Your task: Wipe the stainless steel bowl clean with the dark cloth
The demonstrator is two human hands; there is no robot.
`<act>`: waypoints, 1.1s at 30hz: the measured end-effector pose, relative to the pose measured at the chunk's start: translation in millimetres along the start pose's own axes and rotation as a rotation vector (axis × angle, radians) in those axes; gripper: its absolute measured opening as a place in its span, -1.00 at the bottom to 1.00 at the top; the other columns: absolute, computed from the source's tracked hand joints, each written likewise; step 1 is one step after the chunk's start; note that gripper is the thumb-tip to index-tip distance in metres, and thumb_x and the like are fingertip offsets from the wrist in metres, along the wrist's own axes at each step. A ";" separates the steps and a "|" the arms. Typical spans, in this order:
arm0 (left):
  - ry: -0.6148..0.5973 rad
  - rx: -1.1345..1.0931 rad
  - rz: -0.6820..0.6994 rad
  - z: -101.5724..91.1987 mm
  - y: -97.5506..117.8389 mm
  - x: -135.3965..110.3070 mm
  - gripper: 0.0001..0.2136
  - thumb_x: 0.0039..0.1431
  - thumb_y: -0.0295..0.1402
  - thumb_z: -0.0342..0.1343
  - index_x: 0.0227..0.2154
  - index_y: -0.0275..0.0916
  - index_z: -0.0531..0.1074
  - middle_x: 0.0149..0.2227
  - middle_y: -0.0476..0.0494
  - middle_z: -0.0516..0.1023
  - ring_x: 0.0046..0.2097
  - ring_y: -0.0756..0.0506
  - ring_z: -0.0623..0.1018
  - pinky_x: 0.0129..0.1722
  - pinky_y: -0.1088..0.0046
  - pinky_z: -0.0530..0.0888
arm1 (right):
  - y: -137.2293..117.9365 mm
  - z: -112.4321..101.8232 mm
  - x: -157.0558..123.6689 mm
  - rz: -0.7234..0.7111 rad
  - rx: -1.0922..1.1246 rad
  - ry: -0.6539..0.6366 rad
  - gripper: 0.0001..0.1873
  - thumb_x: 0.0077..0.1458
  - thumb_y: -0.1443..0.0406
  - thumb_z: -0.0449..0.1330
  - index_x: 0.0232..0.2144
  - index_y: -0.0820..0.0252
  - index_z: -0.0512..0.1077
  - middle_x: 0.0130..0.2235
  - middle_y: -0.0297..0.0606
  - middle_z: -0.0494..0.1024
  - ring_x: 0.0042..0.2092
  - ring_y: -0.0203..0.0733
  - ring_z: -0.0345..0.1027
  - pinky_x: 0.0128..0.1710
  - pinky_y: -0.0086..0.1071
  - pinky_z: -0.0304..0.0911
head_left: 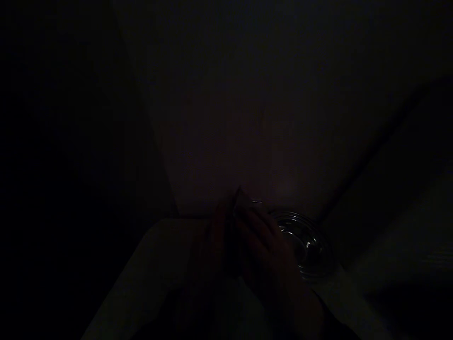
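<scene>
The picture is very dark, so little detail shows. My right hand [267, 245] is at the centre, its fingers closed over a thin, pale thing with a pointed corner [243, 199]. I cannot make out whether this is cloth, paper or something else. Just to the left, my left hand [214, 236] is upright and close to the dark gap between the hands; its fingers are mostly lost in shadow. Right beside my right hand lies a shiny round metal dish or basin [313, 245] with ringed edges, partly covered by that hand.
A pale counter or tabletop [155, 255] with an angled left corner lies under the hands. Behind it rises a plain wall [219, 141]. On the right, a dark slanting edge [371, 156] borders another surface. Deep shadow fills the left side.
</scene>
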State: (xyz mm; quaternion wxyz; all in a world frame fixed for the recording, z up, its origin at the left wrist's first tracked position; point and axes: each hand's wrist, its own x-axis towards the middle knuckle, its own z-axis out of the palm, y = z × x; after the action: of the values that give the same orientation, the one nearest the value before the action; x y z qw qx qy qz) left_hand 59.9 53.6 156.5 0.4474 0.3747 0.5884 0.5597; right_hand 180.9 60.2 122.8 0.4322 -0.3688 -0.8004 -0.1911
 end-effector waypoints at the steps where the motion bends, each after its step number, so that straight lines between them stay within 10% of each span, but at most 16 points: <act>1: -0.006 0.025 0.004 0.3 1.2 -2.2 -0.53 0.16 0.02 0.00 -0.37 -0.32 0.57 -0.40 -0.21 0.64 -0.32 -0.15 0.61 -0.41 0.45 0.49 | 5.0 -0.7 2.0 0.037 0.012 -0.010 -0.65 0.24 0.38 0.02 0.04 0.34 0.38 0.07 -0.01 0.47 0.09 0.02 0.28 -0.04 -0.08 0.42; 15: -0.060 0.067 0.038 -5.8 -1.3 1.7 -0.63 0.19 -0.03 0.02 -0.35 -0.21 0.57 -0.40 -0.15 0.62 -0.30 -0.14 0.60 -0.36 0.43 0.50 | 9.2 1.8 1.3 -0.009 0.023 -0.006 -0.64 0.22 0.37 0.04 0.04 0.37 0.38 0.07 0.02 0.48 0.10 0.03 0.28 -0.04 -0.09 0.43; 26: -0.102 0.045 0.061 -8.0 1.0 3.5 -0.69 0.25 -0.22 0.06 -0.01 -0.25 0.39 0.01 -0.19 0.45 -0.07 -0.14 0.50 -0.10 0.20 0.50 | 0.0 4.5 -0.8 -0.065 0.053 -0.029 -0.63 0.19 0.38 0.08 0.04 0.38 0.38 0.09 0.01 0.46 0.15 0.07 0.22 0.00 -0.09 0.40; 33: -0.109 0.027 -0.035 -0.9 2.6 -1.6 -0.57 0.22 -0.01 -0.02 -0.32 -0.30 0.54 -0.33 -0.19 0.62 -0.27 -0.13 0.60 -0.36 0.44 0.51 | 12.0 -2.2 5.5 0.079 0.051 -0.071 -0.62 0.24 0.37 0.02 0.06 0.41 0.37 0.07 0.02 0.48 0.08 0.01 0.33 -0.02 -0.12 0.42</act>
State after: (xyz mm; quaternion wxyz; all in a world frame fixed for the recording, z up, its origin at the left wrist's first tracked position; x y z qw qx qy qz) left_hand 59.4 52.0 159.3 0.4834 0.4005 0.5770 0.5226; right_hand 189.2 69.0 128.5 0.4203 -0.3955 -0.8045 -0.1402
